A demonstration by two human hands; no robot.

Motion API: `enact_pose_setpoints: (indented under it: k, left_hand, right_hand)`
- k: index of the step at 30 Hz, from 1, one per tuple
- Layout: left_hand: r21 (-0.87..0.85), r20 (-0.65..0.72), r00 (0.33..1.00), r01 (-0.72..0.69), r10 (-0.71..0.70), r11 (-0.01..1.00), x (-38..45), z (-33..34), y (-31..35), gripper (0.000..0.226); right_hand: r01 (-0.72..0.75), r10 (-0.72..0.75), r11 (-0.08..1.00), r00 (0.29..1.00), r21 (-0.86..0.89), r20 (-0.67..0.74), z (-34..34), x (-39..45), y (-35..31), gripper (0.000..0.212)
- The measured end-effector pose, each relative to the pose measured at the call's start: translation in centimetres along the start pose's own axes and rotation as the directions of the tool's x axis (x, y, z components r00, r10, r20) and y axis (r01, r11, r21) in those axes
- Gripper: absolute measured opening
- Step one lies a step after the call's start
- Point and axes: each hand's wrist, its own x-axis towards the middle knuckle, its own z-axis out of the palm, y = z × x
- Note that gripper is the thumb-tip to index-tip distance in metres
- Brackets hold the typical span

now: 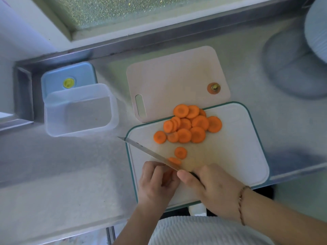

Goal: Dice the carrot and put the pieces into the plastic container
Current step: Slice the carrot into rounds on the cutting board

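Carrot slices (187, 125) piled on white board (238, 147); right hand (210, 184) grips knife (150, 152), tip pointing up-left; left hand (156, 181) curled on hidden piece.

On the near white cutting board (238, 147), the right hand (214, 188) grips a knife (148, 152), blade angled far-left. The left hand (157, 183) curls beside a carrot slice (174, 160) at the blade. A heap of carrot rounds (187, 126) lies farther back. A clear plastic container (79, 110) sits left, on the steel counter (62, 174).
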Motion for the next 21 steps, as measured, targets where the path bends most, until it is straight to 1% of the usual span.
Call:
enact_pose_setpoints:
  k: [4, 6, 8, 11, 13, 16, 17, 18, 21]
  left_hand:
    - [-0.006, 0.031, 0.999, -0.032, 0.032, 0.999, -0.1, 0.1, -0.5, 0.042]
    - [-0.007, 0.035, 0.998, -0.047, 0.047, 0.999, -0.1, 0.2, -0.6, 0.044]
    - [-0.01, 0.027, 0.998, -0.058, 0.058, 0.998, 0.1, 0.2, -0.5, 0.042]
    - [-0.006, 0.007, 0.997, -0.076, 0.076, 0.997, 0.2, 0.2, -0.5, 0.037]
    - [0.005, -0.005, 0.997, -0.082, 0.082, 0.997, 0.3, 0.2, -0.3, 0.038]
    - [0.025, -0.009, 0.989, -0.146, 0.146, 0.989, 0.4, 0.2, -0.1, 0.038]
    - [0.027, -0.01, 0.989, -0.15, 0.15, 0.988, 0.3, 0.1, -0.2, 0.037]
    - [0.024, -0.013, 0.991, -0.135, 0.136, 0.991, 0.3, -0.1, -0.3, 0.036]
    - [0.022, -0.034, 0.996, -0.086, 0.087, 0.996, 0.1, -0.4, -0.7, 0.035]
  right_hand:
    - [-0.004, 0.003, 0.998, 1.0, -0.065, -0.011, 0.1, -0.9, 0.7, 0.082]
    - [-0.021, 0.02, 0.997, 1.0, -0.071, -0.008, 0.3, -0.9, 0.8, 0.081]
    - [-0.043, 0.044, 0.998, 0.999, -0.052, 0.013, 0.3, -0.8, 0.7, 0.078]
    - [-0.086, 0.085, 0.996, 0.996, 0.027, 0.038, 0.1, -0.2, 0.1, 0.072]
    - [-0.078, 0.077, 0.996, 0.997, 0.033, 0.032, 0.6, 1.0, 0.0, 0.076]
    - [0.003, -0.003, 0.999, 1.0, 0.038, 0.006, 1.7, 3.7, 0.0, 0.095]
    - [0.019, -0.019, 0.999, 1.0, 0.04, 0.0, 2.0, 4.4, 0.2, 0.098]
    - [0.026, -0.026, 0.999, 1.0, 0.034, -0.004, 2.0, 4.8, 0.1, 0.096]
    - [0.04, -0.04, 0.999, 0.999, 0.03, -0.017, 1.3, 4.1, -0.6, 0.076]
